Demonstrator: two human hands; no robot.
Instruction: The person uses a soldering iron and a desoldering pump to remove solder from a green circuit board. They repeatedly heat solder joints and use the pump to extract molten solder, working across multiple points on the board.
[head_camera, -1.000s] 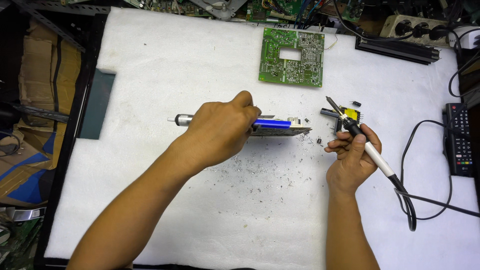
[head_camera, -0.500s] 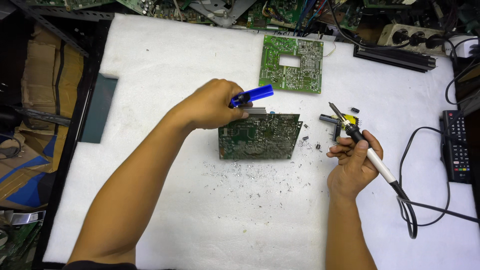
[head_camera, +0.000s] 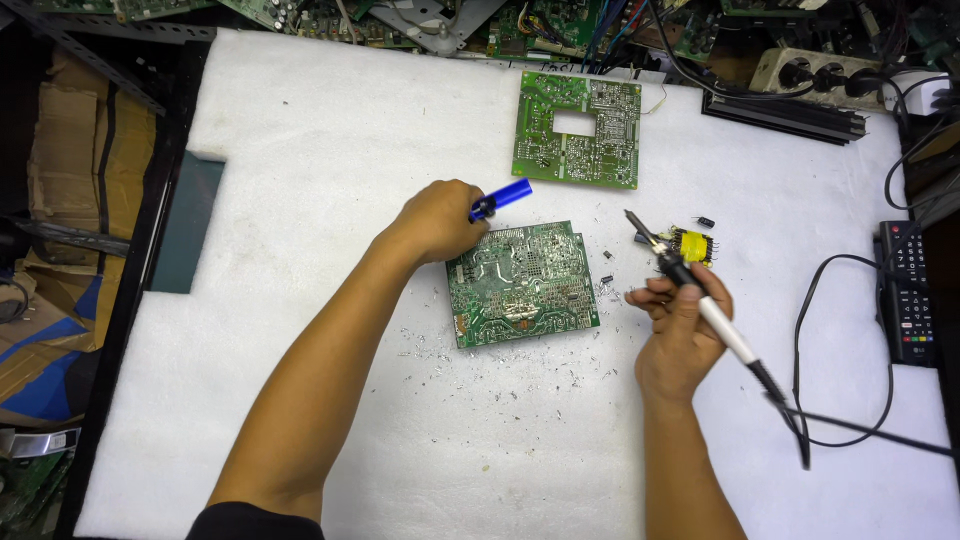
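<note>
The left hand (head_camera: 440, 220) is gripping a blue-handled desoldering pump (head_camera: 500, 198) beside the green rectangular circuit board (head_camera: 522, 284) (solder side up) lying on the white foam mat (head_camera: 300, 130); the right hand (head_camera: 680, 335) is clasping a soldering iron (head_camera: 700, 295).

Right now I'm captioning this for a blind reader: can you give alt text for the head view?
A person's left hand grips a blue-handled tool at the edge of a green circuit board lying on a white foam mat, while the right hand holds a soldering iron. A second green board, a yellow component and a remote control lie nearby.
</note>
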